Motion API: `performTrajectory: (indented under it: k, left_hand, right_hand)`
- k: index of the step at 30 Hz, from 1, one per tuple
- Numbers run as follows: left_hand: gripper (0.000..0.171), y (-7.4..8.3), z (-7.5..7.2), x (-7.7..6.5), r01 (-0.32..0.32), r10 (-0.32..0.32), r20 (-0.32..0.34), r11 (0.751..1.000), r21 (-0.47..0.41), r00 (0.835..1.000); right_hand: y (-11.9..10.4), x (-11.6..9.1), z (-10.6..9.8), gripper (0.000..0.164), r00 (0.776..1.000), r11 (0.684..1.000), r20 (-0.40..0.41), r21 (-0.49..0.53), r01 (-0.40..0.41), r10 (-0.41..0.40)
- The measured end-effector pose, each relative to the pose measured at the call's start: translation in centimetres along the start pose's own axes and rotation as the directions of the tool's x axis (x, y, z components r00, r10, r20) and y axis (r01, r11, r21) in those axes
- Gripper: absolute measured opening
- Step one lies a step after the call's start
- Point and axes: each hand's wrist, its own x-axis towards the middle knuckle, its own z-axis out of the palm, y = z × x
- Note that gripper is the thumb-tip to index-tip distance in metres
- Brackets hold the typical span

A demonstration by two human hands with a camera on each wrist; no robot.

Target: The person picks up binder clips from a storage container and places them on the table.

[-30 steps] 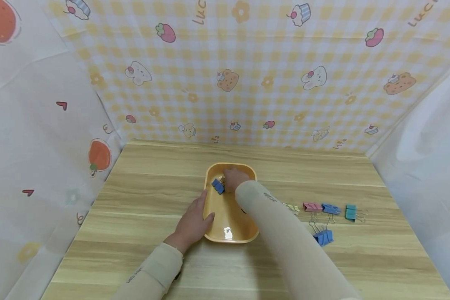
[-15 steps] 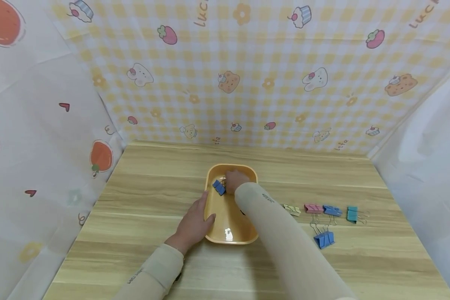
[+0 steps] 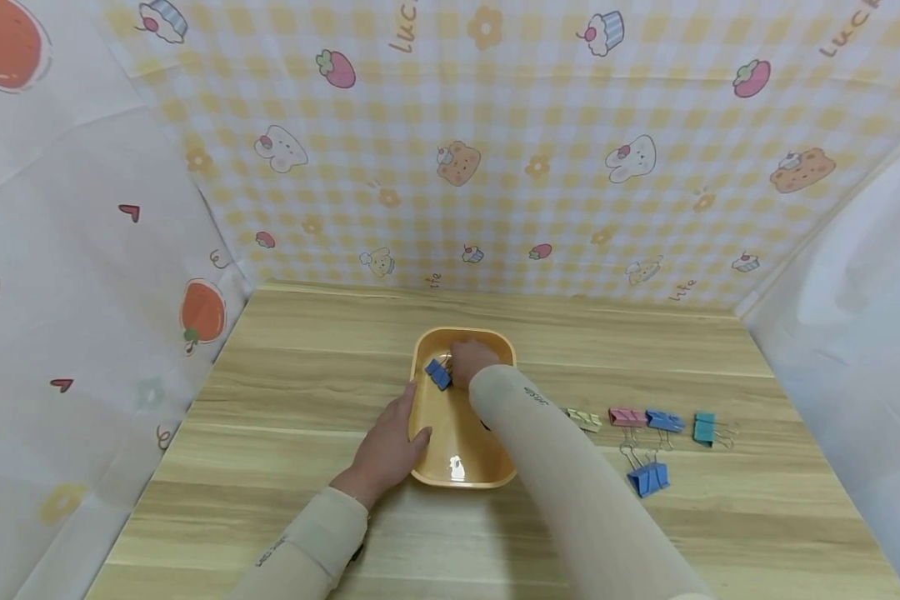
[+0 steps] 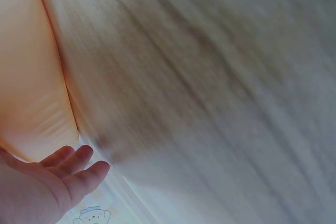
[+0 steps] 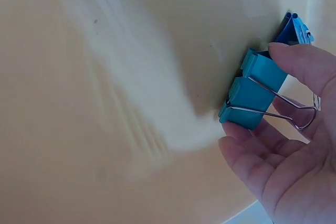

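Note:
Inside the yellow tray (image 3: 457, 433), my right hand (image 3: 471, 361) is down near the far end. The right wrist view shows it pinching a teal binder clip (image 5: 257, 87) between thumb and fingers, the clip's wire handles toward the palm. Just beside it in the tray lies a blue binder clip (image 3: 438, 373). My left hand (image 3: 386, 442) holds the tray's left side, thumb over the rim and fingers along the outside. In the left wrist view, fingers of my left hand (image 4: 47, 187) show near the tray's outer wall (image 4: 31, 66).
On the wooden table (image 3: 307, 350), right of the tray, lie a pale yellow clip (image 3: 585, 420), a pink clip (image 3: 627, 417), a blue clip (image 3: 663, 421) and a teal clip (image 3: 704, 428). Another blue clip (image 3: 648, 479) is nearer. A patterned curtain (image 3: 390, 158) closes off the back.
Both hands and the tray stay in place; the head view has only shifted slightly. Nothing else has visibly moved.

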Motion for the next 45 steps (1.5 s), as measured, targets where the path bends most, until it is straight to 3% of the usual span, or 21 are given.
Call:
performTrajectory:
  k: [14,27,36,45]
  left_hand:
    - [0.074,0.0,-0.1,-0.2,-0.020,0.020,-0.011,1.000,0.004,1.000]
    - [0.074,-0.1,0.0,-0.1,-0.019,0.019,-0.004,1.000,0.000,1.000]
    - [0.074,-0.1,-0.1,-0.1,-0.022,0.022,-0.015,1.000,0.005,1.000]
    - [0.075,-0.1,0.0,0.0,0.002,-0.002,-0.004,1.000,-0.002,1.000]
  right_hand:
    - [0.0,0.4,-0.3,0.021,0.999,0.999,-0.006,-0.027,-0.044,0.044]
    - [0.2,-1.1,-1.6,0.024,0.998,0.997,-0.065,-0.069,-0.021,0.016]
    - [0.9,-1.7,-2.6,0.040,0.992,1.000,-0.125,0.017,0.002,0.001]
    - [1.1,-2.8,-3.6,0.037,0.992,0.997,-0.128,0.073,0.020,-0.011]
